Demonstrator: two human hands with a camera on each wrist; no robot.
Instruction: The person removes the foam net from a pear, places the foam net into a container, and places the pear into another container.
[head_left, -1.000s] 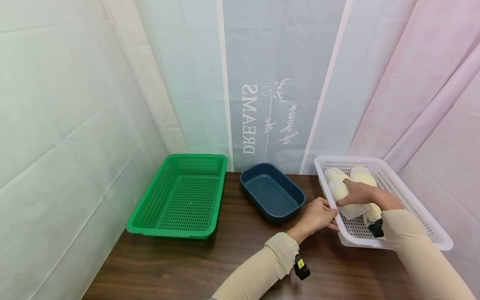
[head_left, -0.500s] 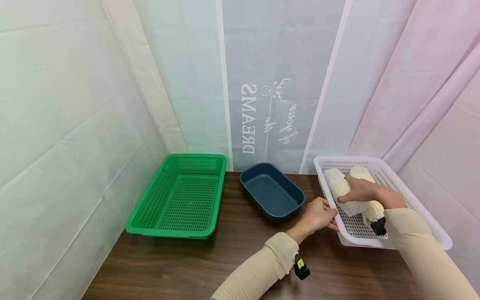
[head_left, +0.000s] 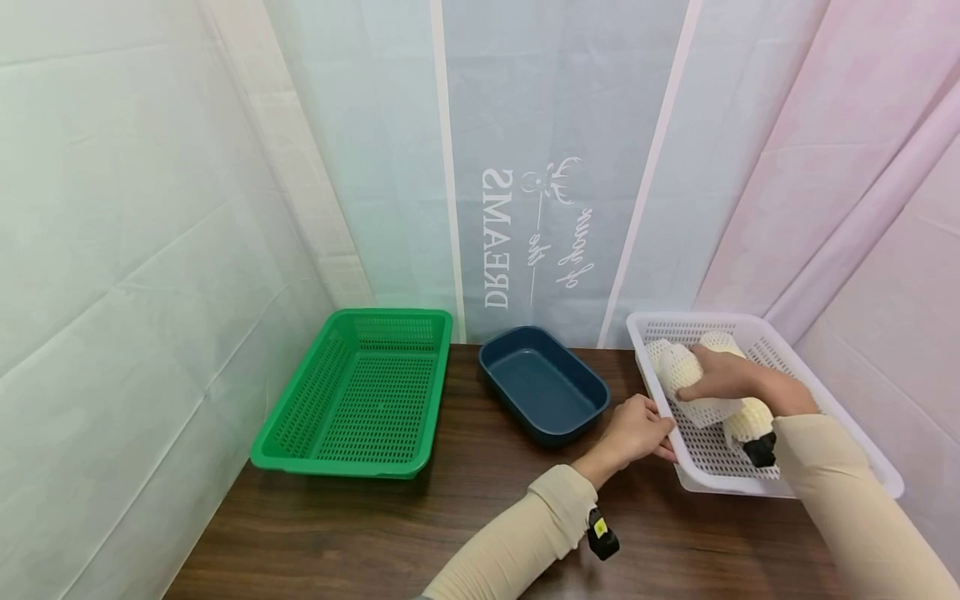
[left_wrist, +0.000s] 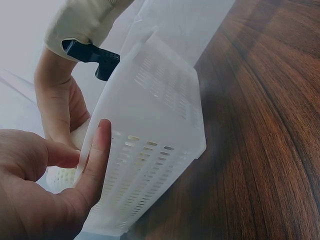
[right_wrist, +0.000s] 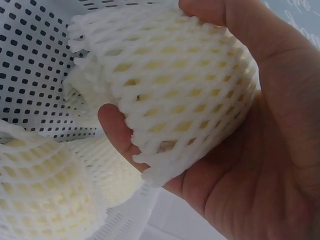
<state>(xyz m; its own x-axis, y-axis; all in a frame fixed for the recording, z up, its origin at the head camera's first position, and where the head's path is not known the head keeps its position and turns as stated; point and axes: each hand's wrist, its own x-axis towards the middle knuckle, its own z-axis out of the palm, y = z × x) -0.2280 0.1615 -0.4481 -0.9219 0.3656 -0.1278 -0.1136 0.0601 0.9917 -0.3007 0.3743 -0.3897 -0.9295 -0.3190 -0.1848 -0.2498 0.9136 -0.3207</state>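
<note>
The right hand [head_left: 722, 377] holds one rounded, pale-yellow piece in white foam netting [right_wrist: 185, 82], in one white perforated plastic basket [head_left: 720, 484]; at least three other netted pieces [head_left: 750, 419] are there. The left hand [head_left: 634, 428] pinches the basket's rim [head_left: 642, 358], near one dark-blue rectangular tray [head_left: 542, 390].

Right grip [head_left: 723, 377] around a netted item [head_left: 681, 372] inside the white basket [head_left: 735, 484], left grip [head_left: 636, 429] on the basket's rim [head_left: 651, 377]

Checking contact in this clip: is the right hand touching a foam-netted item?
Touching. The right wrist view shows it: the right hand curls round the foam-netted item, skin against the net on opposite sides.
</note>
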